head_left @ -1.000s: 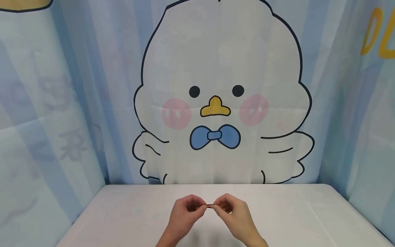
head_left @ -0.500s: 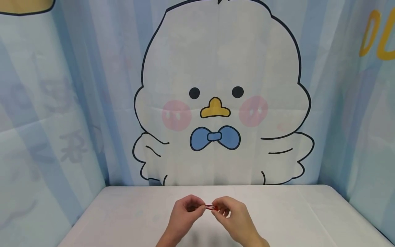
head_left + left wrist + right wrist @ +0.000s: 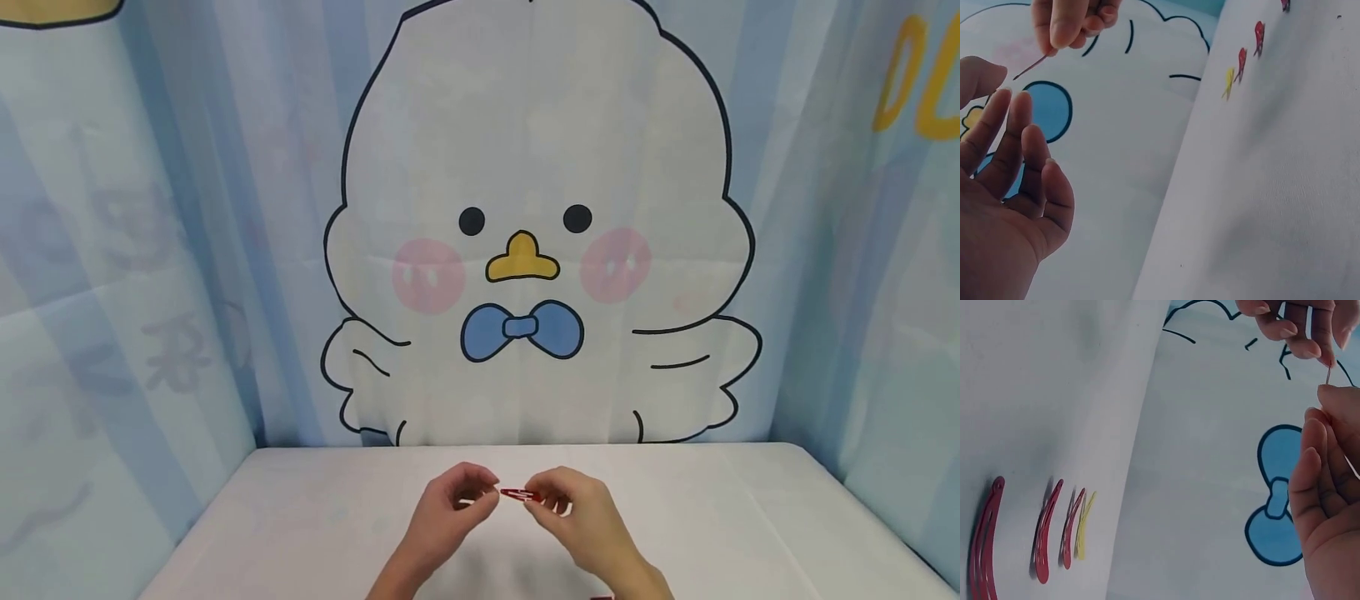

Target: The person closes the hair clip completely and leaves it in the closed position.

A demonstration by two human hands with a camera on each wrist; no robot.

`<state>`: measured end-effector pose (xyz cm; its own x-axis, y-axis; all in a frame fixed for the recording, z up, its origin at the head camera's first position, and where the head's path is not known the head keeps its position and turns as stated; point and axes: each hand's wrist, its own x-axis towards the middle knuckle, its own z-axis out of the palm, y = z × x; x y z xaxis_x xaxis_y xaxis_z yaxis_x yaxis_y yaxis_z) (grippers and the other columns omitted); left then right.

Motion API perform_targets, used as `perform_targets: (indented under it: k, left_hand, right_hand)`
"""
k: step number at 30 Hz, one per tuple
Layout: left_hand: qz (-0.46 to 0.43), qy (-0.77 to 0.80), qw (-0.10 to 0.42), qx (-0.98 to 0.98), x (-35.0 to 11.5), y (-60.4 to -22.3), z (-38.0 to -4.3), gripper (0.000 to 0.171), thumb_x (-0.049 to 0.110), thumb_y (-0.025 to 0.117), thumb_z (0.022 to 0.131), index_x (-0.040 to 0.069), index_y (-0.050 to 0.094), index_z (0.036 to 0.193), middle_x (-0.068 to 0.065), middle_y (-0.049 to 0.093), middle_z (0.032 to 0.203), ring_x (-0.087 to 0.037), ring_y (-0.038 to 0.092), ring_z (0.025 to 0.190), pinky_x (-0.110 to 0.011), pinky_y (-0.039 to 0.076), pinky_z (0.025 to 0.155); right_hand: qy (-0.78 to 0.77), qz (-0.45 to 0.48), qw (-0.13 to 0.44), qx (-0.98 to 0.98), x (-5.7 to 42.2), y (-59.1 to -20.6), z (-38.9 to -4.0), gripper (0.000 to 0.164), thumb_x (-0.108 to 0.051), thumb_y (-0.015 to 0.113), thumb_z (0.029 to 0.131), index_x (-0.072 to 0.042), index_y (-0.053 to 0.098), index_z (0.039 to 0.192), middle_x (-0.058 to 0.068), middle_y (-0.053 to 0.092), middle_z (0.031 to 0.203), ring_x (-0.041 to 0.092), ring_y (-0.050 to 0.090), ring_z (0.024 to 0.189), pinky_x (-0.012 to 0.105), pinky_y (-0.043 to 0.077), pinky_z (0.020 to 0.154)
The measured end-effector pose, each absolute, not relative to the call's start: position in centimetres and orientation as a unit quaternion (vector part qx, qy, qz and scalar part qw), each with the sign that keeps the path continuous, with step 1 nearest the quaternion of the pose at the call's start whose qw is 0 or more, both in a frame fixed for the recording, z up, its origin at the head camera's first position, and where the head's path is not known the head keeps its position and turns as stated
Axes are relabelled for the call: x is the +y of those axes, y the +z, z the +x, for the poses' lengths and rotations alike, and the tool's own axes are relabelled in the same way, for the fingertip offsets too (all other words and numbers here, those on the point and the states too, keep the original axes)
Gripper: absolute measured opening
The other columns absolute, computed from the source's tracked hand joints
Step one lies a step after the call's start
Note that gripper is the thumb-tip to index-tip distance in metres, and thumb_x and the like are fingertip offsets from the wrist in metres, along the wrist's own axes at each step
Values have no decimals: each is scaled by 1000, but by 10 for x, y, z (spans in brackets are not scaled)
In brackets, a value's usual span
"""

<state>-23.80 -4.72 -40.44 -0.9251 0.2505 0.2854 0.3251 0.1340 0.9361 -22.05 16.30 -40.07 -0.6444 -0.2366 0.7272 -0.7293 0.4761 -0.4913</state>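
Note:
A red snap hair clip (image 3: 519, 494) is held up above the white table, its slim end pointing left. My right hand (image 3: 576, 512) pinches its wider end between thumb and fingertips. Just off the slim tip is my left hand (image 3: 452, 512), thumb and index finger parted with a small gap to the clip. In the left wrist view, the clip (image 3: 1029, 67) appears edge-on as a thin line beyond the left fingers (image 3: 1017, 125). The right wrist view shows only a short bit of the clip (image 3: 1328, 376) above the right thumb; fingers hide the rest.
On the table (image 3: 1054, 394) lie several red hair clips (image 3: 1044, 544) and a yellow hair clip (image 3: 1085, 531) in a row. A red edge (image 3: 602, 597) peeks in at the bottom of the head view. Behind the table hangs a curtain (image 3: 525, 400) printed with a chick.
Both hands pinched the clip a second ago. The right fingers have shifted toward its wider end, exposing more of it. The left hand has let go, and the right has moved slightly right with the clip.

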Motion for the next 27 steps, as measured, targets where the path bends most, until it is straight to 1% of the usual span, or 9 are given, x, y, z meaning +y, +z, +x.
perform_targets:
  k: [3,6,9,12,19,27]
  left_hand:
    - [-184,-624,27,-759,-53,-405,-238,20,16,71,94,5,67,111,-3,67,97,-19,60,91,-29,51,79]
    - [-176,-618,25,-766,-61,-406,-238,23,16,70,94,5,66,113,-3,66,97,-19,59,92,-30,51,79]
    - [-168,-614,28,-770,-71,-408,-238,24,15,71,94,4,65,114,-4,66,98,-20,59,92,-31,51,77]
    - [-162,-612,37,-774,-80,-408,-239,25,15,71,94,4,65,115,-4,66,100,-21,60,93,-31,51,77]
    - [-139,-600,55,-786,-97,-409,-238,26,17,71,94,6,64,117,-3,65,102,-19,60,95,-32,51,79]
    - [-108,-575,53,-809,-115,-414,-236,24,16,71,94,7,64,116,-3,65,101,-20,61,94,-34,51,79]
  right_hand:
    - [416,286,282,-816,169,-400,-220,25,3,82,78,-16,71,89,-15,63,78,1,55,66,24,50,56]
    - [420,271,260,-827,178,-400,-219,23,2,82,79,-16,71,89,-15,62,79,2,54,66,24,49,54]
    - [413,257,244,-839,190,-400,-219,22,0,82,80,-17,71,90,-16,62,79,2,54,66,24,49,55]
    - [398,236,233,-855,203,-399,-221,21,-2,82,81,-17,71,91,-16,61,79,2,54,67,24,48,59]
    - [382,171,184,-889,227,-394,-223,17,-6,82,82,-15,72,92,-12,60,78,5,52,69,24,48,62]
    - [353,114,118,-921,247,-402,-229,15,-8,82,83,-14,72,92,-7,57,75,12,50,70,25,46,62]
